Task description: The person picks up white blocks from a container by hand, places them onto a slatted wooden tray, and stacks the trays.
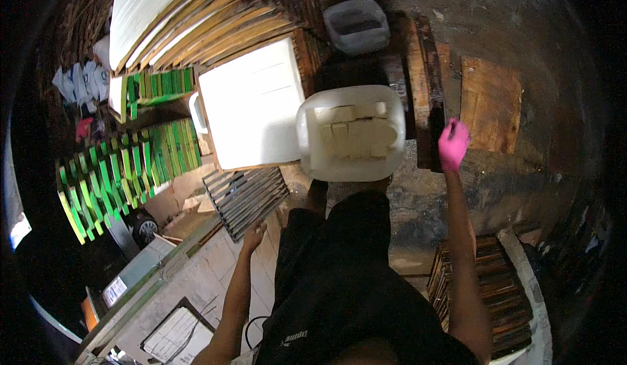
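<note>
My bare left hand (254, 236) grips the lower right edge of a dark slatted rack (245, 198), which hangs tilted at the left. My right hand (453, 145), in a pink glove, is out to the right beside dark wooden boards; its fingers are curled, and whether anything is in them does not show. Before me, between my hands, stands a translucent plastic tub (350, 169) with pale blocks (360, 137) under cloudy liquid. Left of the tub lies a wood-edged tray (250, 110) with a bright white surface.
Wooden frames (215, 27) stand stacked beyond the tray. Green-edged slats (166, 152) fill racks at the left. A second tub (357, 24) stands farther off. A wooden board (491, 104) lies on the floor at right; more stacked wooden racks (499, 296) are at lower right. A tiled counter (205, 277) is at lower left.
</note>
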`<state>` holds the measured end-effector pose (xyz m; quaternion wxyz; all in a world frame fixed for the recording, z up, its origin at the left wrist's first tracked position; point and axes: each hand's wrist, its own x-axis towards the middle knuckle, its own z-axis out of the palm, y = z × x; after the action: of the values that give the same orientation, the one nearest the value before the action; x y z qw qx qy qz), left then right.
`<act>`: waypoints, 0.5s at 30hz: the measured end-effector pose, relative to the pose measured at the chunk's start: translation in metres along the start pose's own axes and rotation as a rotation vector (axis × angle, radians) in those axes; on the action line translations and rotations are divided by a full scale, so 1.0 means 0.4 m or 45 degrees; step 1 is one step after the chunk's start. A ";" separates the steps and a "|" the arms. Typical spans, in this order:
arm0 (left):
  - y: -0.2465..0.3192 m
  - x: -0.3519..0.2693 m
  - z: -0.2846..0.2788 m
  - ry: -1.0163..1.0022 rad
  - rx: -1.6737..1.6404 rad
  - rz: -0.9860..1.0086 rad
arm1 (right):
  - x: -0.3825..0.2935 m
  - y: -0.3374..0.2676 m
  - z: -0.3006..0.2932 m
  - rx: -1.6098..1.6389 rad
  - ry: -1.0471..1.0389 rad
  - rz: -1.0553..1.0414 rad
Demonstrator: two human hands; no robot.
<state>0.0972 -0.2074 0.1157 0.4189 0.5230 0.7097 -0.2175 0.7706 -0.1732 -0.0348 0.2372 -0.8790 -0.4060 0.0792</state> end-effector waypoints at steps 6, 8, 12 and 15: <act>0.096 0.256 0.030 0.319 0.149 0.477 | -0.405 -0.315 -0.066 0.714 -0.548 0.166; 0.157 0.326 0.021 0.426 0.282 0.632 | -0.508 -0.364 0.034 0.593 -0.413 0.400; 0.199 0.483 0.026 0.568 0.367 0.810 | -0.608 -0.485 0.201 0.790 -0.188 0.625; 0.261 0.574 0.032 0.586 0.368 0.894 | -0.683 -0.602 0.377 0.191 -0.454 -0.128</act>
<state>0.1752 -0.0510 -0.0668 0.2211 0.8204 0.5260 -0.0368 0.3783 -0.1910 -0.0653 0.2300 -0.8095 -0.4779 0.2518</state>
